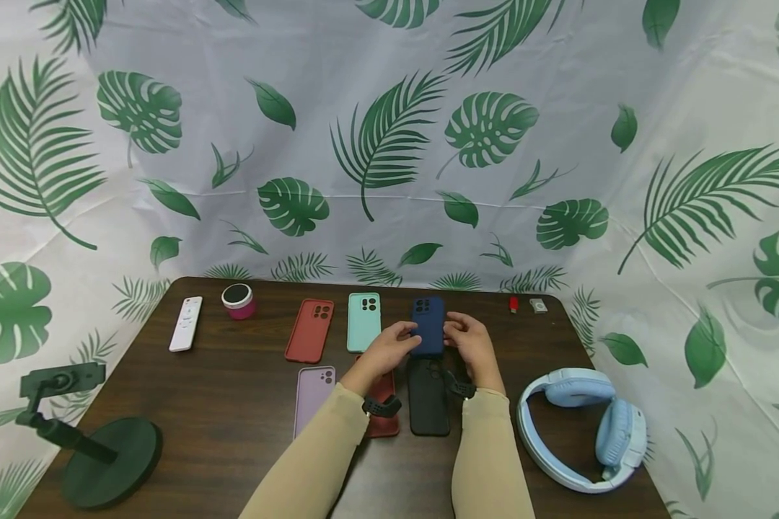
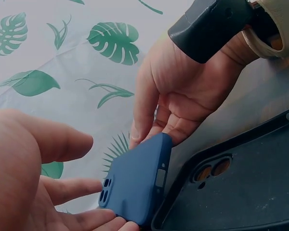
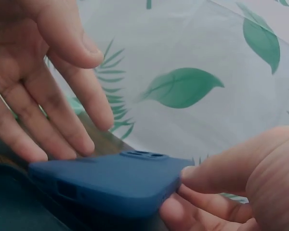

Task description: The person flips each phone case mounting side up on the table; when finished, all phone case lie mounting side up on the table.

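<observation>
A blue phone case (image 1: 428,326) lies back-side up at the rear of the table, between both hands. At its right edge my right hand (image 1: 470,344) pinches it, thumb above and fingers beneath in the right wrist view. My left hand (image 1: 392,347) is at the opposite side, its fingers fairly straight and touching the edge; its thumb stands apart from the case in the left wrist view. Just in front lies a black phone case (image 1: 428,396). A mint phone case (image 1: 363,322) is to the left, and a dark red phone case (image 1: 383,425) is partly hidden by my left arm.
Further left lie a red phone case (image 1: 309,331) and a lilac one (image 1: 313,395). A white remote (image 1: 185,324), a pink jar (image 1: 239,301) and a black stand (image 1: 112,461) occupy the left side. Blue headphones (image 1: 532,440), a red USB stick (image 1: 513,304) and a small white item (image 1: 538,305) are right.
</observation>
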The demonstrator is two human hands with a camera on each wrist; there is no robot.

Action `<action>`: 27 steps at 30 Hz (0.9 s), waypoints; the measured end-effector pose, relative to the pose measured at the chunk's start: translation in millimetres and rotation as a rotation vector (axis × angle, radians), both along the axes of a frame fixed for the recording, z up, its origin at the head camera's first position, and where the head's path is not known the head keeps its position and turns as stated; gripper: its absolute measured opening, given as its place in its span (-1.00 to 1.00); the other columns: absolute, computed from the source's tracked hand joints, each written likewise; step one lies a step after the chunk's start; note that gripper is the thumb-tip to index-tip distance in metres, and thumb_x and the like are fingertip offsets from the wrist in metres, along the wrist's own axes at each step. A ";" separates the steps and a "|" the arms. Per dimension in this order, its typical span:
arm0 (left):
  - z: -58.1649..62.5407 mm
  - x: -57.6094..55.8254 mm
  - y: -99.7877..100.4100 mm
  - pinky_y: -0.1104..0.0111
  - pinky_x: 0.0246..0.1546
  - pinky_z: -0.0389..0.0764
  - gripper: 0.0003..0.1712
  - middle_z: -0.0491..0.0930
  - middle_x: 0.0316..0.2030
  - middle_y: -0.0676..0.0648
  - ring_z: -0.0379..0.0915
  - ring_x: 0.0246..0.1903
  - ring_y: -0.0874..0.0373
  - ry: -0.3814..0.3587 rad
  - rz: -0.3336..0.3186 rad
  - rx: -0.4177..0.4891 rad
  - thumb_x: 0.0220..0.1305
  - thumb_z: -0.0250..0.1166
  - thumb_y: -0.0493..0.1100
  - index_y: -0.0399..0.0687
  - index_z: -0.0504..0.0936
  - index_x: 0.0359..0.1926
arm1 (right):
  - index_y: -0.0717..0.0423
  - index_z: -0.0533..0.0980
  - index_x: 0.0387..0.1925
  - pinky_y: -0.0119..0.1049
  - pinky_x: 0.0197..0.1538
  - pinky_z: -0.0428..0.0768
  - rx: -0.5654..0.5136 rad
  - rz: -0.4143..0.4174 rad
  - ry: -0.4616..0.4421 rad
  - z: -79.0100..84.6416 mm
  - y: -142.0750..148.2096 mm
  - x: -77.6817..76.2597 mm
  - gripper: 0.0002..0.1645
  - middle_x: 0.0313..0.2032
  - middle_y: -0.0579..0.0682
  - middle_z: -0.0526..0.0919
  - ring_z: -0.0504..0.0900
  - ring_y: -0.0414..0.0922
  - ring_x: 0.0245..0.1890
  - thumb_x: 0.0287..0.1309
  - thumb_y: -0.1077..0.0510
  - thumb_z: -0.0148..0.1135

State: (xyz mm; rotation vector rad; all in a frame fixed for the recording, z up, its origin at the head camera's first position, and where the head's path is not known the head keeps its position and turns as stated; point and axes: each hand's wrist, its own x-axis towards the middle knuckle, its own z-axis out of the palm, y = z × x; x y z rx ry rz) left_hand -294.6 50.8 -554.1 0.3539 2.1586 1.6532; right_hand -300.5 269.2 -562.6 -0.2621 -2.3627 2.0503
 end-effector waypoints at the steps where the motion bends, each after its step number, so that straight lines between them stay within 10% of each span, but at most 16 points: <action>1: 0.2 0.1 0.1 -0.08 0.39 0.36 -0.42 0.32 0.47 -0.15 0.23 0.48 -0.10 0.003 -0.001 -0.005 0.51 0.15 0.07 0.06 0.38 0.45 | 0.22 0.42 0.36 -0.25 -0.04 0.72 -0.008 0.001 -0.002 0.2 -0.2 -0.3 -0.47 0.11 0.28 0.59 0.68 -0.13 -0.17 0.41 0.25 0.19; 12: 1.8 1.6 1.1 -0.04 0.30 0.47 -0.54 0.44 0.39 -0.08 0.35 0.40 -0.09 0.028 -0.013 -0.027 0.50 0.16 0.10 0.17 0.53 0.33 | 0.10 0.48 0.31 -0.08 0.05 0.72 -0.072 0.069 0.006 -4.0 -4.7 -2.4 -0.50 0.01 0.15 0.69 0.72 -0.13 -0.19 0.38 0.15 0.27; 27: -1.3 -0.5 -0.7 0.02 0.18 0.59 -0.48 0.48 0.33 -0.14 0.49 0.30 -0.07 0.167 0.091 0.096 0.49 0.20 -0.11 -0.03 0.35 0.39 | -0.18 0.53 0.29 0.08 0.26 0.54 0.256 0.309 0.104 -9.6 -17.8 -6.2 -0.56 0.21 0.05 0.62 0.55 0.08 0.23 0.43 -0.03 0.20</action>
